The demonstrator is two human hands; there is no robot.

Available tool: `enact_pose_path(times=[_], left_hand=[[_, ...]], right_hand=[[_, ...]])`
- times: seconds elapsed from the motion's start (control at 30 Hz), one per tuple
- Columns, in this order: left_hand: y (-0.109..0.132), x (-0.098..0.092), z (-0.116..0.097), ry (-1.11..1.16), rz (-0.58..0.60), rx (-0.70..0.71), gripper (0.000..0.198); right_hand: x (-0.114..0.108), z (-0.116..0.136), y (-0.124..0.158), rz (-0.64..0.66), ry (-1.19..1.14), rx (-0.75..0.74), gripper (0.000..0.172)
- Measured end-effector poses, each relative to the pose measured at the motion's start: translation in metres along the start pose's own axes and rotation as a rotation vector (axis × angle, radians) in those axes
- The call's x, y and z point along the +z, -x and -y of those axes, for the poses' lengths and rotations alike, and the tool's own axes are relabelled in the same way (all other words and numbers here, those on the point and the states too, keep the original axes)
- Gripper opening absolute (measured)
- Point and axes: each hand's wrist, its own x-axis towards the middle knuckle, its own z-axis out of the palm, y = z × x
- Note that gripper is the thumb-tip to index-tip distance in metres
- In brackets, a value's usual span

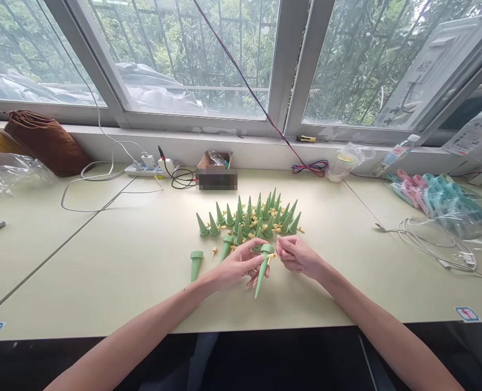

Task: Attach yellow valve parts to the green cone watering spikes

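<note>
My left hand (243, 266) is closed around a green plant watering spike (262, 271), its tip pointing down and a small yellow valve sticking out at its side. Just right of it, my right hand (298, 255) has its thumb and fingers pinched together; whatever they hold, if anything, is too small to name. Beyond both hands stands a cluster of green watering spikes (246, 222), points up, with yellow valves among them. To the left, one loose spike (196, 265) and a small yellow piece (214, 251) are on the table.
On the table's back edge are a power strip (137, 169) with cables and a small cardboard box (216, 159). At the right, pastel plastic clips (440, 195) in clear wrap sit behind a coiled white cable (432, 239). A brown bag (47, 142) stands at the back left.
</note>
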Motion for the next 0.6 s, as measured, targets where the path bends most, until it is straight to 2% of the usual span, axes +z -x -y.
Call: enact_pose_path(times=[0.1, 0.2, 0.33, 0.5, 0.6], left_hand=[[0.000, -0.002, 0.001, 0.053, 0.020, -0.007, 0.037], [0.000, -0.002, 0.002, 0.062, 0.016, -0.005, 0.037], [-0.001, 0.001, 0.002, -0.067, -0.038, 0.016, 0.035], [0.000, 0.006, 0.004, -0.350, -0.176, -0.009, 0.038], [0.002, 0.009, 0.006, -0.503, -0.214, -0.001, 0.035]], right_hand=[[0.003, 0.000, -0.001, -0.135, 0.055, -0.101, 0.045], [0.006, 0.000, -0.001, -0.207, 0.110, -0.156, 0.044], [0.007, -0.002, -0.002, -0.298, 0.203, -0.218, 0.046], [0.006, -0.007, -0.004, -0.505, 0.636, -0.425, 0.044], [0.005, -0.011, -0.006, -0.533, 0.853, -0.512, 0.040]])
